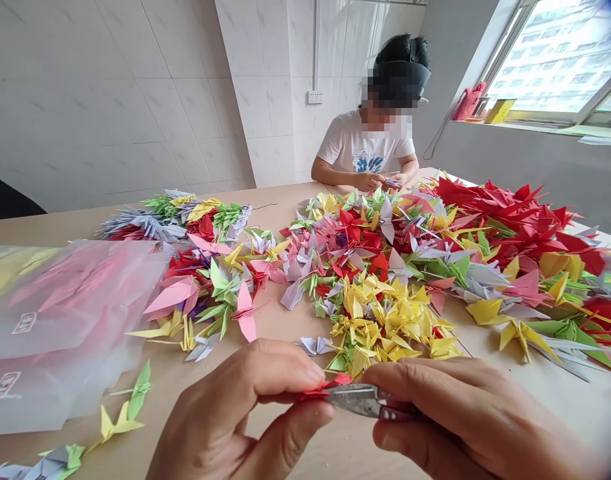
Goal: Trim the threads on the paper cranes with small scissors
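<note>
My left hand [240, 417] pinches a small red paper crane [325, 388] between thumb and forefinger, low in the middle of the view. My right hand [465, 420] is closed around a small metal clipper or scissors [358, 400], its tip touching the red crane. Both hands hover just above the wooden table [295, 320], in front of a heap of yellow paper cranes [385, 320].
Mixed-colour paper cranes [365, 247] cover the table, with a red pile [510, 213] at right. Clear plastic bags [60, 320] lie at left, loose cranes [120, 417] near the front edge. Another person [368, 143] sits across, hands on the table. A window sill is at right.
</note>
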`<state>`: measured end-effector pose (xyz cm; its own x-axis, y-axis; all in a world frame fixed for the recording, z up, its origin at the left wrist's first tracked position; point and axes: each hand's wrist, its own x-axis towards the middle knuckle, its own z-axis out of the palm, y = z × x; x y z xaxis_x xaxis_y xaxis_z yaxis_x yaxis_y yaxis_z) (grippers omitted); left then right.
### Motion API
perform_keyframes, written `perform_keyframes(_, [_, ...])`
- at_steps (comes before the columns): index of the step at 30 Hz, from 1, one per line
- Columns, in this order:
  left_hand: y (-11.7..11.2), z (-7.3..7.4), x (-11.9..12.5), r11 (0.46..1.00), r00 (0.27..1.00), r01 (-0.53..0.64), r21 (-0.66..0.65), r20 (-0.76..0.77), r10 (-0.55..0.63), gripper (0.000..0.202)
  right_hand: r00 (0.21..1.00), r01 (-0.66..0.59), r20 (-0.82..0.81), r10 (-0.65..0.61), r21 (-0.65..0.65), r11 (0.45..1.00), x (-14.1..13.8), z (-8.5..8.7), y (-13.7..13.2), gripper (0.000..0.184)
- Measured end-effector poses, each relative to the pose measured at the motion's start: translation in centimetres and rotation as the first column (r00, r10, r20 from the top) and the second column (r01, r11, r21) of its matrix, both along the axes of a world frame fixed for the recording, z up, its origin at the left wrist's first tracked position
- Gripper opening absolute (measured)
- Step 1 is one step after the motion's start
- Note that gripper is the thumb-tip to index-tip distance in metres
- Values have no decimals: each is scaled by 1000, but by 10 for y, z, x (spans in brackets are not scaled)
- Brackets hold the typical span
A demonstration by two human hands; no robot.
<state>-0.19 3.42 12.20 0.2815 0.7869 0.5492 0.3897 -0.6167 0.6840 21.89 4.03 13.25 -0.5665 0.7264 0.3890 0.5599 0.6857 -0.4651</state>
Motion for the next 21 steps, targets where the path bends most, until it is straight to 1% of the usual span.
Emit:
perform_keyframes(6, [4, 0, 0, 999, 999, 30, 34, 16, -31, 39, 1000, -15, -19, 15, 40, 999, 0, -5, 1, 12])
perform_keyframes(11, [6, -1, 0, 1000, 1000, 13, 28, 8, -14, 41, 1000, -7, 23, 6, 29, 1000, 4, 0, 2, 10])
perform_keyframes(13, [5, -1, -1, 999, 1000, -25, 20, -8, 25, 39, 999, 39, 25, -40, 39, 998, 6, 3, 3, 9])
perform_keyframes(16, [4, -2, -1, 999, 998, -49, 0, -36, 49, 37, 985, 170, 12, -171, 77, 982, 8, 4, 6, 8])
perform_keyframes(18, [5, -2, -1, 999, 999, -34, -12, -38, 34, 36, 977, 209, 17, -211, 54, 976, 6, 2, 8, 10])
perform_keyframes(21, [8, 0, 2, 999, 999, 45, -29, -27, -46, 29, 977, 205, -43, -208, -60, 977, 2, -2, 10, 10])
